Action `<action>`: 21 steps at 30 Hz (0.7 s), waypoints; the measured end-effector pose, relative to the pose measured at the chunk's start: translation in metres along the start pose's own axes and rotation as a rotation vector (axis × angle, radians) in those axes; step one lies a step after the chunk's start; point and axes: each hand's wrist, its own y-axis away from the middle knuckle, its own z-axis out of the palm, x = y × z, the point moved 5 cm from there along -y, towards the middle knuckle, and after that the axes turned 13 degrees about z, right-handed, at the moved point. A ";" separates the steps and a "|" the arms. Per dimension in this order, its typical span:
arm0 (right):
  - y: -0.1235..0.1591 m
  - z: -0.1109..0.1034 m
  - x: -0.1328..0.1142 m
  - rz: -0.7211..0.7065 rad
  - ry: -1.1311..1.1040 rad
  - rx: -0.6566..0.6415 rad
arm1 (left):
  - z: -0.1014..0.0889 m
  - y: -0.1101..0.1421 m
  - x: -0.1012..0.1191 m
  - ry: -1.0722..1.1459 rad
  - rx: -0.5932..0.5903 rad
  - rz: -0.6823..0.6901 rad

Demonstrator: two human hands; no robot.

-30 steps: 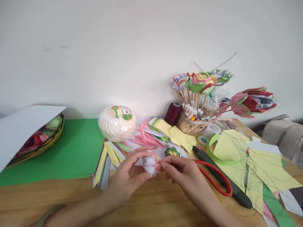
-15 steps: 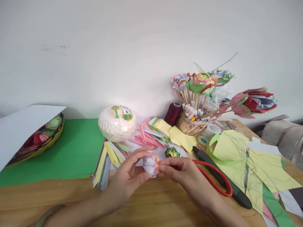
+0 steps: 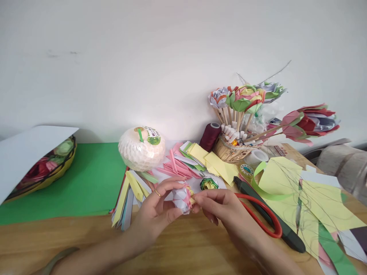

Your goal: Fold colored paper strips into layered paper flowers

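A small folded paper flower (image 3: 181, 198), white outside with pink and yellow toward its right end, is held above the wooden table. My left hand (image 3: 160, 206), with a ring on one finger, is closed around its white side between thumb and fingers. At the yellow end, the thumb and forefinger of my right hand (image 3: 219, 208) pinch a petal tip. Just behind the hands lies a green and yellow paper flower (image 3: 209, 184). Left of the held flower is a fan of folded paper strips (image 3: 127, 204).
A wrapped coconut (image 3: 142, 149), pink folded papers (image 3: 176, 166) and a maroon thread spool (image 3: 210, 136) stand behind. A basket (image 3: 228, 149) holds paper flowers on sticks. Right are red-and-black-handled scissors (image 3: 276, 225) and yellow sheets with loose wires (image 3: 329, 202). A green sheet (image 3: 91, 179) lies left.
My right fingers have shifted slightly at the flower's yellow end, with the lower fingers curling differently. My left hand keeps its hold. The view has shifted a little.
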 end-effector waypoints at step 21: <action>0.023 0.009 -0.010 -0.629 0.669 0.505 | -0.003 0.002 -0.002 -0.097 0.046 0.012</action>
